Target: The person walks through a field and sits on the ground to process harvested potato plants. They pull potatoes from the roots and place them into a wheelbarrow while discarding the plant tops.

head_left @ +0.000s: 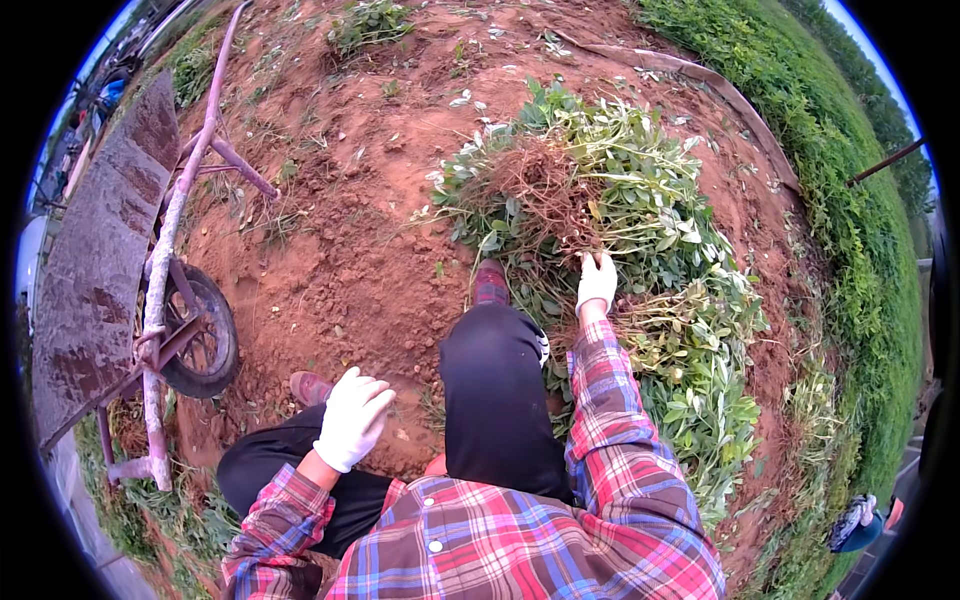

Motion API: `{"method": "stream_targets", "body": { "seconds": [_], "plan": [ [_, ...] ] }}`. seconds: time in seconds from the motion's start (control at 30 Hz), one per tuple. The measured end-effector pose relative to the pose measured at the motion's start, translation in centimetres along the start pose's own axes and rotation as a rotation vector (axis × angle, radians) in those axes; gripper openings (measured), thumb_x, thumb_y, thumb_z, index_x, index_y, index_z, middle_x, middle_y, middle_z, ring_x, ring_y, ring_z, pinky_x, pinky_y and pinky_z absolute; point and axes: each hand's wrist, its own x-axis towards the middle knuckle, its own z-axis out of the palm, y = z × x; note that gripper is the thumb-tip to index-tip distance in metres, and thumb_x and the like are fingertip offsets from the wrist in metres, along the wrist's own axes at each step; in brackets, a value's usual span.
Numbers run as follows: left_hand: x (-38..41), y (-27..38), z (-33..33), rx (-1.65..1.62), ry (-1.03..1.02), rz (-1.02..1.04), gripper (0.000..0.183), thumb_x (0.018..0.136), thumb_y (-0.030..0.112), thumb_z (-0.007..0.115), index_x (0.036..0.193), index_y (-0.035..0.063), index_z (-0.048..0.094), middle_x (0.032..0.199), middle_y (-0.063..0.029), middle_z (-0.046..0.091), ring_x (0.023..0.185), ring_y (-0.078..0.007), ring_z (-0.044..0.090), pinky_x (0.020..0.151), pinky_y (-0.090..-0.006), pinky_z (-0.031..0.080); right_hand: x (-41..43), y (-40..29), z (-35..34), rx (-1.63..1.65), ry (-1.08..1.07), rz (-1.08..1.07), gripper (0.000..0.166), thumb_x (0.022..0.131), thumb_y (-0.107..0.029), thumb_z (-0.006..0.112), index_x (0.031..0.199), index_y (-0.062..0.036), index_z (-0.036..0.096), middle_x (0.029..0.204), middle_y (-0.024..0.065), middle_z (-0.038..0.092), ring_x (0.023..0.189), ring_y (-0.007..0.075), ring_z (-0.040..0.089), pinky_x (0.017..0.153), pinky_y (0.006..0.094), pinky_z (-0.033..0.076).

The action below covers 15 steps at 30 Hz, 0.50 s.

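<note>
A heap of uprooted leafy plants [652, 187], which look like peanut plants, lies on reddish soil in front of me and to the right. Its tangle of brown roots [544, 184] faces left. My right hand [597, 281], in a white glove, reaches to the lower edge of these roots, fingers bent at them; whether it grips any is hidden. Over my bent left leg, my left hand [354, 420], also in a white glove, hovers with nothing visible in it and its fingers loosely curled. My right shoe [491, 283] stands against the heap's left edge.
A rusty wheelbarrow [105, 255] with a black-tyred wheel [201, 330] is close on the left. Along the right runs a strip of cloth or hose [705, 75] beside dense green plants [855, 247]. Loose clods [352, 247] cover the ground ahead.
</note>
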Motion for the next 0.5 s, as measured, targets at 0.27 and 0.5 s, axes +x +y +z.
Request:
{"method": "stream_targets", "body": {
  "seconds": [0.27,0.5],
  "plan": [
    [0.3,0.1,0.1,-0.053,0.009,0.0,0.032,0.062,0.0,0.064,0.094,0.0036,0.06,0.095,-0.0097,0.06,0.09,-0.0288,0.056,0.091,-0.0474,0.041,-0.2,0.6,-3.4,1.305,-0.492,0.834,0.021,0.091,-0.024,0.054,0.085,-0.0037,0.057,0.097,0.0151,0.063,0.078,0.0244,0.062,0.064,0.033,0.055],
    [0.1,0.1,-0.1,-0.027,0.006,-0.003,0.033,0.062,0.003,0.064,0.095,0.0044,0.06,0.096,-0.009,0.059,0.09,-0.0275,0.056,0.092,-0.0476,0.04,-0.3,-0.3,-3.3,1.206,-0.497,0.901,0.022,0.091,-0.028,0.054,0.086,-0.0062,0.057,0.073,0.0056,0.055,0.056,0.0131,0.049,0.046,0.0227,0.04]
  ]
}}
